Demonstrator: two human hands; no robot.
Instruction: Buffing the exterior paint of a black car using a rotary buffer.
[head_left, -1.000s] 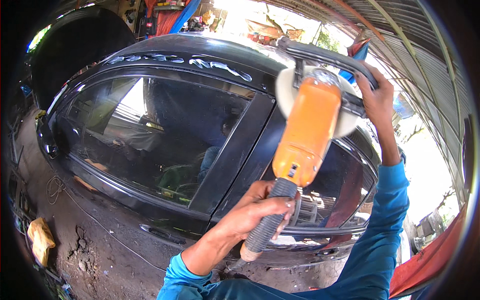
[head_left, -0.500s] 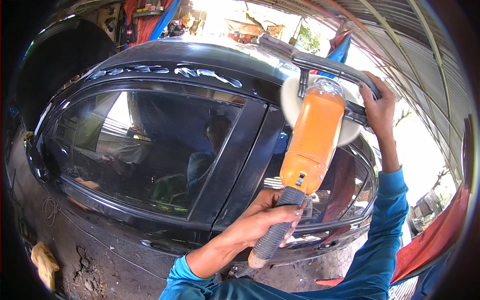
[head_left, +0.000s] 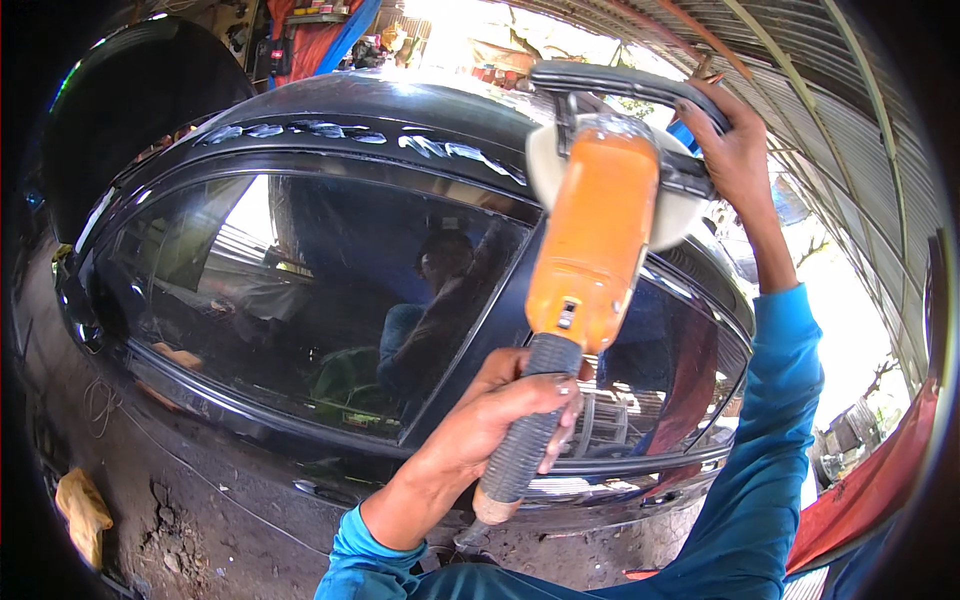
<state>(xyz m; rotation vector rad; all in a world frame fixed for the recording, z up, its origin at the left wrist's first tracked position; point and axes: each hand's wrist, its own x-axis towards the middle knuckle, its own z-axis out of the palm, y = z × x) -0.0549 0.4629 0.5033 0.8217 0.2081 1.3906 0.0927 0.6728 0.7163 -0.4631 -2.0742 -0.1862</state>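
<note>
An orange power polisher (head_left: 597, 225) is held up in front of the black car (head_left: 330, 470), near the rear part of its roof edge. My left hand (head_left: 512, 408) is wrapped round its ribbed black rear handle (head_left: 522, 450). My right hand (head_left: 733, 148) grips the right end of the black loop handle (head_left: 625, 82) at the polisher's head. Behind the head shows a round white pad (head_left: 545, 168); whether it touches the car is hidden. White smears of paste (head_left: 450, 153) run along the roof edge above the side windows (head_left: 320, 300).
The car's raised hood (head_left: 140, 130) stands at the far left. A yellowish bag-like bundle (head_left: 84, 515) lies on the dirt ground at the lower left, near a thin cord (head_left: 215, 485). Red sheeting (head_left: 870, 475) hangs at the right under a corrugated metal roof (head_left: 830, 60).
Both hands and the polisher have shifted left and upward in the view, toward the paste smears. My grip on both handles stays the same.
</note>
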